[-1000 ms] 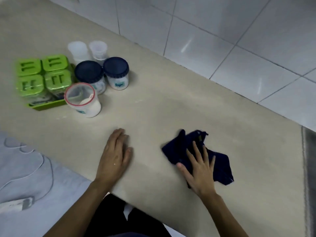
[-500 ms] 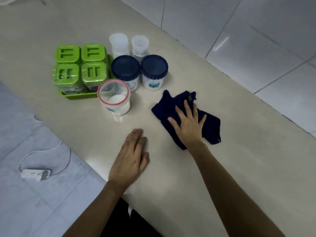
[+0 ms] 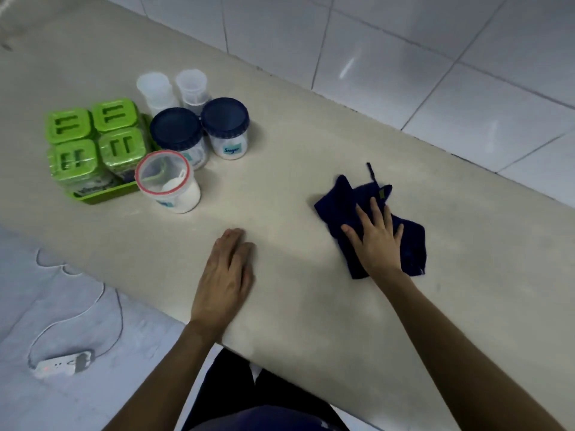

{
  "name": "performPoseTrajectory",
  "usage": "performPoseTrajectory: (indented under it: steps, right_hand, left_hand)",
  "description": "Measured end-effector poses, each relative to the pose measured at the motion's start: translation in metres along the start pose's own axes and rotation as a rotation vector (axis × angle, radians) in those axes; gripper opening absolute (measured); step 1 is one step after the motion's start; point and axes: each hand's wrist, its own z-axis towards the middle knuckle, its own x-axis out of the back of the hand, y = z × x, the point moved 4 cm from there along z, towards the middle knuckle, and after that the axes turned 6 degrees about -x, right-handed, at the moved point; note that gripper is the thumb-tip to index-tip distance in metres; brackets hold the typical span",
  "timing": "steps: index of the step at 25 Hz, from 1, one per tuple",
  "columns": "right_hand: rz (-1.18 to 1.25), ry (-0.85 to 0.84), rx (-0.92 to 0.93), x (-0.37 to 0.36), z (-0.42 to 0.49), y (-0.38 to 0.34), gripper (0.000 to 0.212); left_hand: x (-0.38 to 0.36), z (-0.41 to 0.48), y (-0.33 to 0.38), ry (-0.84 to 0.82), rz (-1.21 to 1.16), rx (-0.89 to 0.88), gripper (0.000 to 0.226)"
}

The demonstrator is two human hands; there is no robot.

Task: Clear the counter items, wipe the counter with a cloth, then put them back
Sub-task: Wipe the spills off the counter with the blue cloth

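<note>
Cloth (image 3: pixel 348 200) pinned flat under the spread right hand (image 3: pixel 378 241), pressed for wiping.
Left hand (image 3: pixel 225 275), released and flat, braces the counter (image 3: pixel 280 169); jars (image 3: pixel 193 141) grouped aside.

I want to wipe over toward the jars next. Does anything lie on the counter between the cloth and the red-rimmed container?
Nothing visible does. The dark blue cloth lies under the right hand, and bare counter runs from it to the red-rimmed container. The left hand rests flat, nearer the counter's front edge, below that line.
</note>
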Motion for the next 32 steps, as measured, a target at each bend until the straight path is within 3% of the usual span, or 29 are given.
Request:
performPoseTrajectory:
  steps: [4,10,20,26,28,30,32]
  right_hand:
    - [0.011,0.048,-0.08,-0.007,-0.068,0.048,0.067]
    - [0.014,0.116,-0.249,-0.022,-0.157,0.091,0.069]
    - [0.117,0.276,-0.747,-0.019,-0.268,0.227,0.073]
    - [0.158,0.236,-0.786,-0.02,-0.265,0.229,0.063]
    - [0.113,0.3,-0.789,-0.016,-0.262,0.222,0.064]
    - [0.091,0.424,-0.678,-0.007,-0.252,0.199,0.06]
    - [0.125,0.459,-0.406,-0.007,-0.23,0.155,0.049]
  left_hand:
    - [-0.014,0.009,0.053,-0.051,-0.091,-0.111,0.04]
    - [-0.071,0.005,0.165,-0.296,-0.059,-0.49,0.049]
    - [-0.092,-0.009,0.194,-0.372,0.012,-0.678,0.046]
    - [-0.083,-0.011,0.18,-0.374,-0.005,-0.612,0.047]
    - [-0.074,-0.012,0.168,-0.348,-0.037,-0.56,0.045]
    - [-0.063,-0.013,0.149,-0.315,-0.069,-0.501,0.043]
    - [-0.049,-0.014,0.121,-0.282,-0.07,-0.426,0.041]
